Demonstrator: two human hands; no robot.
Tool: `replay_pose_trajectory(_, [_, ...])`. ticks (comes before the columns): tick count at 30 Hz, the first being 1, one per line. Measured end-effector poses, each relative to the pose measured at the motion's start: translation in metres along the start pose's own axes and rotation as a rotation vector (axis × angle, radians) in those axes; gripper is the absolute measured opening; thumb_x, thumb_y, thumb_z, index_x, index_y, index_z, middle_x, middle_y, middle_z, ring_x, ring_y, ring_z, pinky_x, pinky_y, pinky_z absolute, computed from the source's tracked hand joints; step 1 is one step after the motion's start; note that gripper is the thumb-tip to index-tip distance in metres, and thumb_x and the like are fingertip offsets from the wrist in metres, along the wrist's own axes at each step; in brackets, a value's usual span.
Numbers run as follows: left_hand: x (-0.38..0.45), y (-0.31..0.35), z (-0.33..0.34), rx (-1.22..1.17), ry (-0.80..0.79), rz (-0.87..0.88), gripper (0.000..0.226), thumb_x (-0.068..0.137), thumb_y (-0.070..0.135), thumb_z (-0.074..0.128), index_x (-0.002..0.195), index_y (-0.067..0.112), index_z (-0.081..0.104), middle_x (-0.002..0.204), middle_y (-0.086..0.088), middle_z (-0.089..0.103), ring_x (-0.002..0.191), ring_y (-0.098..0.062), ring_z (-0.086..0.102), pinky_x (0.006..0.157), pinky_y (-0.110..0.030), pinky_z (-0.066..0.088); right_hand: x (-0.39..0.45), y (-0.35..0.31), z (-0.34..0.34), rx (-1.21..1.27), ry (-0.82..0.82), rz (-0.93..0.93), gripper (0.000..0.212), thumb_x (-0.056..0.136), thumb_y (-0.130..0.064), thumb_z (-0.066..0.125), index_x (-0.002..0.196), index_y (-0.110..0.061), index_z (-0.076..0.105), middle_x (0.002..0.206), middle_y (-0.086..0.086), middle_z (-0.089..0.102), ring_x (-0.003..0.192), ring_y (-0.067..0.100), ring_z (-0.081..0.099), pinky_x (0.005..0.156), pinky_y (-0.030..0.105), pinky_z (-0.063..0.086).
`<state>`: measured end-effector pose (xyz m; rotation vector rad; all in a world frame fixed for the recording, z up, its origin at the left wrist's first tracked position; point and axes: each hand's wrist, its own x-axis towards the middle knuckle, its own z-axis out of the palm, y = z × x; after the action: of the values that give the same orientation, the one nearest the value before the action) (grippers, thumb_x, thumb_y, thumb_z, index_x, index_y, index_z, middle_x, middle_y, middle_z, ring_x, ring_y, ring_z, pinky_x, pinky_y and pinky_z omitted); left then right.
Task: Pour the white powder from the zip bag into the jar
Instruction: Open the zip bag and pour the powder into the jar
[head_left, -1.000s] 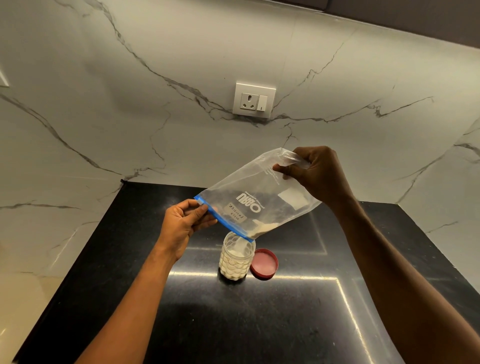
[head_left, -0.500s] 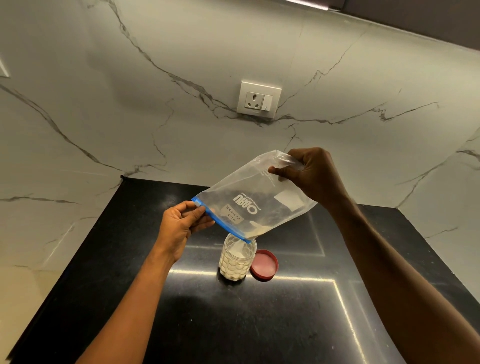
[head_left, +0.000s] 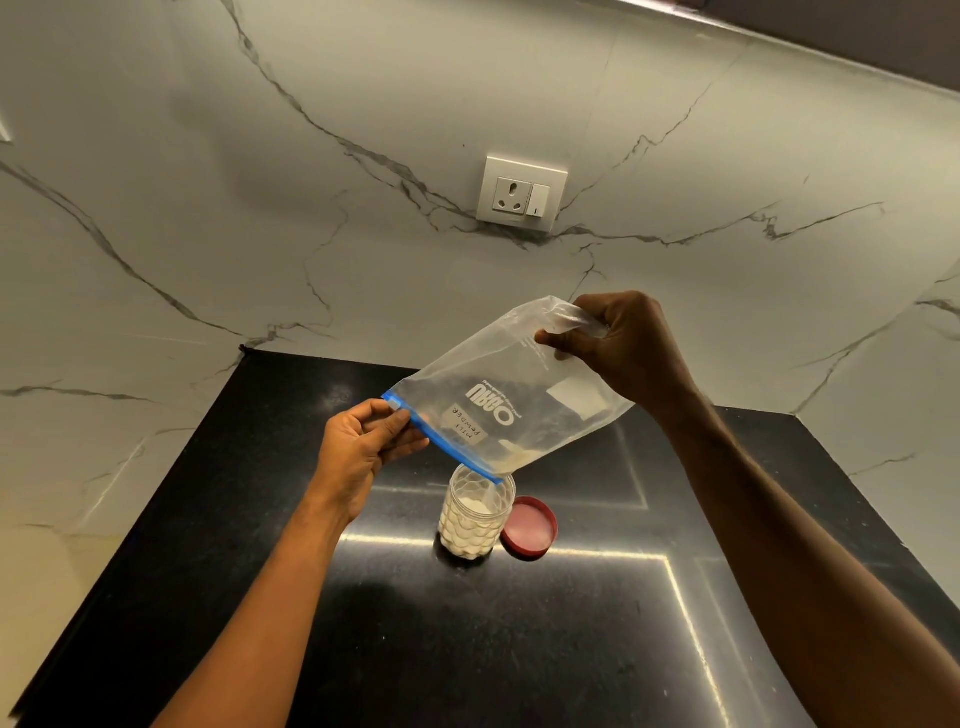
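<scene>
A clear zip bag (head_left: 519, 384) with a blue zip strip hangs tilted above the counter, mouth end low. My left hand (head_left: 363, 447) pinches the blue strip at its left corner. My right hand (head_left: 623, 348) grips the bunched bottom corner, held higher. A little white powder sits in the bag's lowest corner, right over the jar. The clear patterned jar (head_left: 475, 519) stands upright and open on the black counter, mostly full of white powder.
A red lid (head_left: 530, 527) lies flat against the jar's right side. The black counter (head_left: 467, 649) meets a white marble wall at the back and both sides. A wall socket (head_left: 522, 193) sits above the counter.
The bag and both hands have barely shifted; the view tilted slightly. Less powder shows in the bag's low corner than a second ago.
</scene>
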<state>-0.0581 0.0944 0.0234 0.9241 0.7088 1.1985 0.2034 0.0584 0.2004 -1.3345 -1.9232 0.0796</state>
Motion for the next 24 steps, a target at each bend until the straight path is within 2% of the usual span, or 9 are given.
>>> replay_pose_trajectory(2, [0.0,-0.001,-0.001,-0.002,0.005,-0.006,0.027,0.083,0.017,0.067,0.107,0.003,0.067,0.105,-0.021,0.075,0.094,-0.033,0.075,0.078,-0.038,0.064,0.0,0.0,0.001,-0.002,-0.003,-0.001,0.031,0.079,-0.037,0.073,0.085,-0.006,0.074,0.08,0.0,0.071,0.065,0.001,0.066,0.058,0.011,0.054])
replay_pose_trajectory(6, [0.0,-0.002,-0.002,-0.006,0.006,-0.011,0.029,0.083,0.017,0.067,0.108,0.002,0.066,0.105,-0.021,0.075,0.094,-0.033,0.075,0.078,-0.038,0.064,0.001,0.0,0.001,-0.012,-0.012,-0.005,0.027,0.079,-0.034,0.075,0.085,-0.007,0.074,0.08,0.001,0.071,0.066,-0.001,0.065,0.058,0.009,0.053])
replay_pose_trajectory(10, [-0.002,-0.003,-0.002,-0.017,0.012,-0.018,0.027,0.083,0.017,0.068,0.106,0.004,0.067,0.103,-0.019,0.076,0.093,-0.032,0.076,0.075,-0.036,0.064,0.003,-0.003,0.003,-0.019,0.002,-0.005,0.029,0.079,-0.036,0.074,0.081,-0.007,0.074,0.077,0.003,0.072,0.063,0.009,0.067,0.055,0.015,0.054])
replay_pose_trajectory(12, [-0.002,-0.004,-0.003,-0.028,0.019,-0.02,0.026,0.083,0.017,0.068,0.105,0.004,0.067,0.103,-0.019,0.076,0.092,-0.031,0.076,0.075,-0.036,0.064,0.004,-0.005,0.004,-0.024,-0.007,-0.012,0.025,0.079,-0.034,0.076,0.079,-0.01,0.074,0.074,-0.002,0.069,0.061,0.002,0.064,0.053,0.01,0.05])
replay_pose_trajectory(15, [-0.003,-0.004,-0.005,-0.031,0.018,-0.02,0.027,0.083,0.017,0.068,0.106,0.004,0.067,0.103,-0.019,0.076,0.092,-0.031,0.076,0.074,-0.036,0.064,0.005,-0.006,0.005,-0.027,-0.008,-0.009,0.025,0.079,-0.034,0.076,0.078,-0.009,0.074,0.073,-0.001,0.069,0.06,0.004,0.064,0.053,0.01,0.049])
replay_pose_trajectory(24, [-0.005,-0.003,-0.009,-0.037,0.02,-0.022,0.029,0.082,0.017,0.068,0.107,0.003,0.066,0.104,-0.02,0.075,0.093,-0.032,0.076,0.075,-0.036,0.064,0.004,-0.012,0.007,-0.025,-0.052,-0.006,0.018,0.08,-0.03,0.076,0.084,-0.012,0.074,0.077,-0.007,0.067,0.062,-0.007,0.061,0.054,0.002,0.045])
